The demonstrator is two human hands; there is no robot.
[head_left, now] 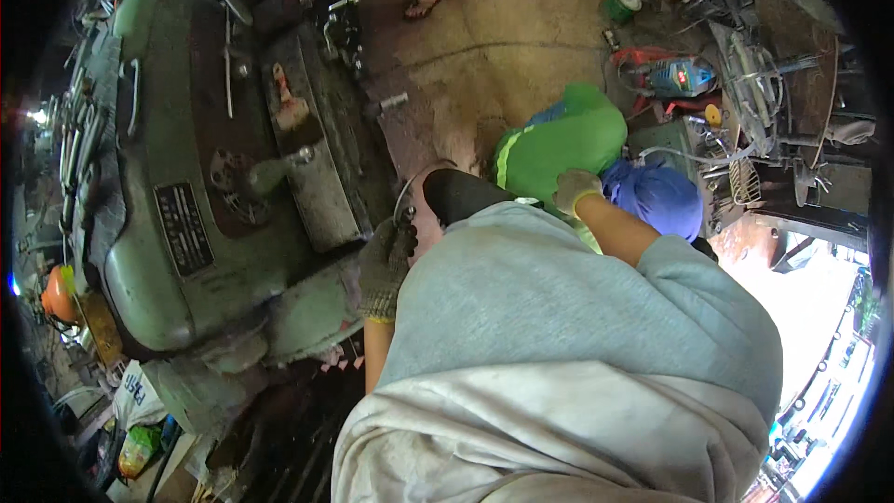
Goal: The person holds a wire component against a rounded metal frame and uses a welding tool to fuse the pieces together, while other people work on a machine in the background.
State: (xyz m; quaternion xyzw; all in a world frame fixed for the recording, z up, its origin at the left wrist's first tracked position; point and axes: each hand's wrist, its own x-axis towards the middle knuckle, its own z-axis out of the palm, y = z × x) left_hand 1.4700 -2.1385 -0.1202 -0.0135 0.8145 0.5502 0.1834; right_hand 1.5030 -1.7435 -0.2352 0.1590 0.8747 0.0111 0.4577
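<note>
My left hand (386,265), in a dark knit glove, is closed around the lower end of a thin curved metal wire (413,188), right beside the base of a big green machine (177,251). My right hand (575,189), in a pale glove, rests with curled fingers on the back of a crouching person in a green shirt (559,144) and blue cap (656,197). What lies inside that hand is hidden. My grey shirt fills the lower middle, and a black rounded shape (461,194) shows just above it.
A second person's sandalled feet (424,2) stand on the stained concrete floor at the top. A green roll (622,5), a red and blue machine (678,76) and tangled metal scrap (773,102) crowd the right. An orange object (58,296) sits far left.
</note>
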